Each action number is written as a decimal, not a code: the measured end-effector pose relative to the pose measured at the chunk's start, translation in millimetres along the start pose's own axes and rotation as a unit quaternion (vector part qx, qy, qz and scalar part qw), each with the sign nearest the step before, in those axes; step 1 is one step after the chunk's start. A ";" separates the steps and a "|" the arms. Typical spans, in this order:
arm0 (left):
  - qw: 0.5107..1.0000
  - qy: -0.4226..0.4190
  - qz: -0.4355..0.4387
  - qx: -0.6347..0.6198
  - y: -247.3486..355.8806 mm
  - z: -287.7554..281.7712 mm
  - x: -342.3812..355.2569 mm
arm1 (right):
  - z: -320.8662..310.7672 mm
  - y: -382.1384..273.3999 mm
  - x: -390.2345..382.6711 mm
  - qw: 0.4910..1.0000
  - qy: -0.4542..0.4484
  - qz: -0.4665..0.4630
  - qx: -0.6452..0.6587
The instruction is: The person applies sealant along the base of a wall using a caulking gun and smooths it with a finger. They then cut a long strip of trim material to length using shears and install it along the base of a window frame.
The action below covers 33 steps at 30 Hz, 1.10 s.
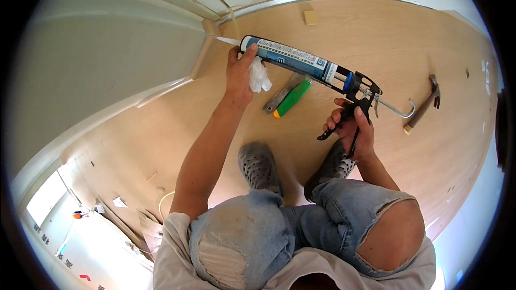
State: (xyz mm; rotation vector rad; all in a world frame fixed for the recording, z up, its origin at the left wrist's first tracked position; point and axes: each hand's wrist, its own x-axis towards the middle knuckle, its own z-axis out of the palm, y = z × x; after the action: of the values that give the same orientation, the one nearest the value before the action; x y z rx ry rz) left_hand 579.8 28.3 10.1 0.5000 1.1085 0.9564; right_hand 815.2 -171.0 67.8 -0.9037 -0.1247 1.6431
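Observation:
A black caulking gun (pixel 361 88) loaded with a blue and white sealant cartridge (pixel 290 57) lies slantwise across my view. Its white nozzle (pixel 228 40) points left, at the corner piece of wooden trim (pixel 207 48) beside the door frame; whether the tip touches it I cannot tell. My left hand (pixel 239 72) grips the front of the caulking gun and also keeps a crumpled white tissue or plastic wad (pixel 259 76) against the palm. Around the handle and trigger my right hand (pixel 355 131) is closed. Below the cartridge, on the floor, rest a green-handled tool (pixel 293 98) and a grey metal-looking tool (pixel 277 99).
A claw hammer (pixel 424 104) lies on the wood floor (pixel 365 27) at the right. Near the far wall sits a small yellowish square block (pixel 310 17). A pale panel (pixel 107 59) rises at the left. Boards and scraps (pixel 121 225) lie at the lower left.

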 end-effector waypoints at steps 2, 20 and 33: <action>1.000 -0.013 -0.008 -0.014 -3.7 1.6 2.5 | -0.3 -4.6 -0.4 1.000 0.009 -0.005 -0.012; 0.987 -0.044 -0.153 -0.023 -18.8 -77.9 -135.4 | -71.5 -39.6 -20.2 0.918 0.188 0.195 -0.290; 0.977 -0.017 -0.208 0.031 -60.2 -87.2 -158.6 | -2.5 30.0 75.8 0.579 -0.105 -0.153 -0.794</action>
State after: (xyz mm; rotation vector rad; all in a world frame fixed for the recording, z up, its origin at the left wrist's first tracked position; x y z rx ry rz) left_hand 504.0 -146.7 12.6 0.3137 1.1570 0.5468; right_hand 792.8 -114.6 13.3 -1.7699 -2.0639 0.9175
